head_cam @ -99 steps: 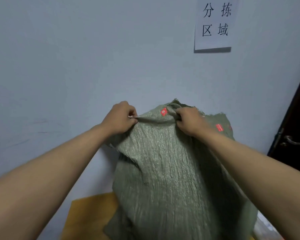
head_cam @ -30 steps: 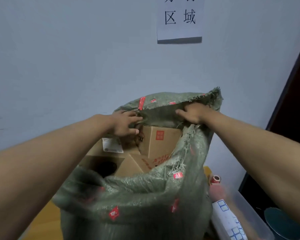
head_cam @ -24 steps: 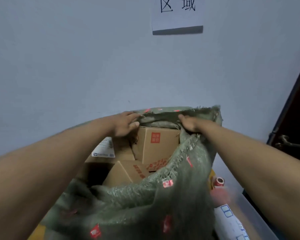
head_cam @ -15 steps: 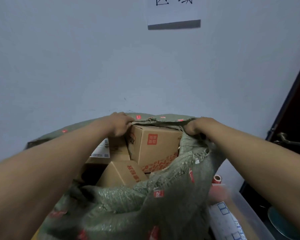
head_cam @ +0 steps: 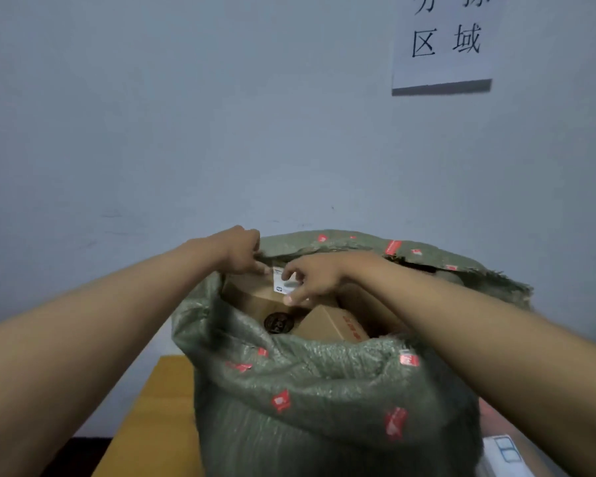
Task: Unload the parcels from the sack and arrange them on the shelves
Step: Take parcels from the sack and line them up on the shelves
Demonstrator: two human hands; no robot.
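If the right hand [head_cam: 312,282], fingers curled at the labelled parcel [head_cam: 255,294], lifts carelessly while the left hand [head_cam: 240,251] pinches the sack [head_cam: 307,390] rim, other boxes may tumble.

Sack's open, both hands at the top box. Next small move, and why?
Probably close both hands on the labelled box and lift it straight up. It lies topmost in the open sack; the right hand is on its white label, the left hand at its far edge. Whether either grips yet is unclear.
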